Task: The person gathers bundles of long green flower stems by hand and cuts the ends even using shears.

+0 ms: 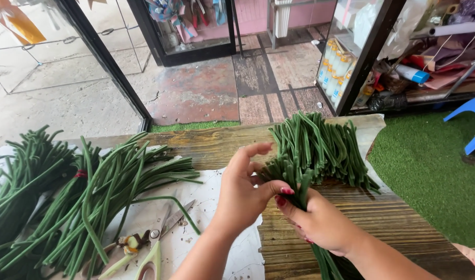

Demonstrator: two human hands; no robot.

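— Wooden planks make up the table, with white paper over its left half, green turf beside it and a paved shopfront beyond. What is in hand?

— From the head view, gathering. The right hand is closed tight round a bundle of green stems, gripping near the cut ends, with the tips fanning away across the planks. I'd judge the stems are being evened into a bunch.

— And the left hand?

— Loosely open, fingers curled and spread, thumb and fingertips touching the cut ends just above the right fist. It clamps nothing; it seems to be patting or picking at the ends.

— What does the next move call for?

— Likely a steady grip from the right hand while the left levels or adds stems, so none slide out.

— Anything else?

— A big loose pile of green stems lies at left on the paper, with scissors near it, well apart from both hands.
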